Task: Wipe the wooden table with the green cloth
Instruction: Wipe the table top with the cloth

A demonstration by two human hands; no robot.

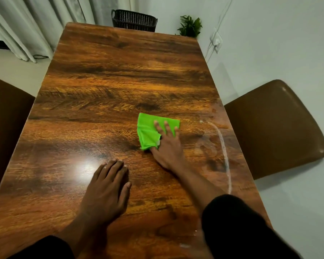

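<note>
The wooden table [108,86] fills the middle of the head view, long side running away from me. A folded green cloth [148,130] lies flat on it, right of centre. My right hand [167,144] presses down on the cloth with fingers spread, the thumb tucked under the cloth's near corner. My left hand [106,191] rests flat on the bare wood nearer to me, fingers together, holding nothing. A curved whitish wet streak [223,146] runs along the table's right side, beside the cloth.
A brown chair [275,128] stands at the table's right edge and another brown chair [6,131] at its left. Past the far end are a dark woven basket [134,20] and a small green plant [191,26]. Curtains hang at the far left.
</note>
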